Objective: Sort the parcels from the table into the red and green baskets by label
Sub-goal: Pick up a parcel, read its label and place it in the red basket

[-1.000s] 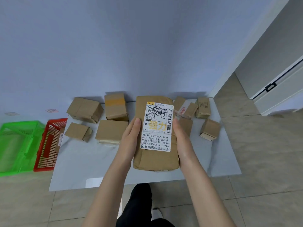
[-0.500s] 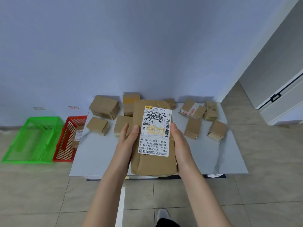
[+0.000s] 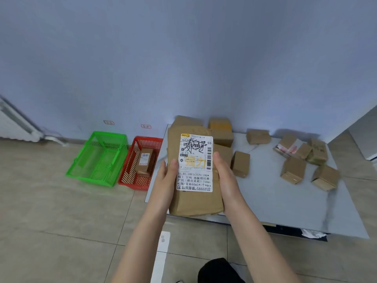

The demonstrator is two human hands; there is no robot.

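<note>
Green basket (image 3: pixel 108 134) and red basket (image 3: pixel 132 185) sit left of the left grip (image 3: pixel 166 176), which with the right grip (image 3: pixel 224 176) clasps a parcel (image 3: pixel 195 170) by its sides, worktop (image 3: pixel 275 197) rightward. A label check seems underway; next, a leftward carry to the matching basket.

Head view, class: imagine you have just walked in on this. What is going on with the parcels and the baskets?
A person holds a large parcel in both hands, the left hand and right hand gripping its sides, its label facing the camera. One small parcel lies in the red basket, beside the green basket on the floor. Several loose parcels wait on the grey table.
</note>
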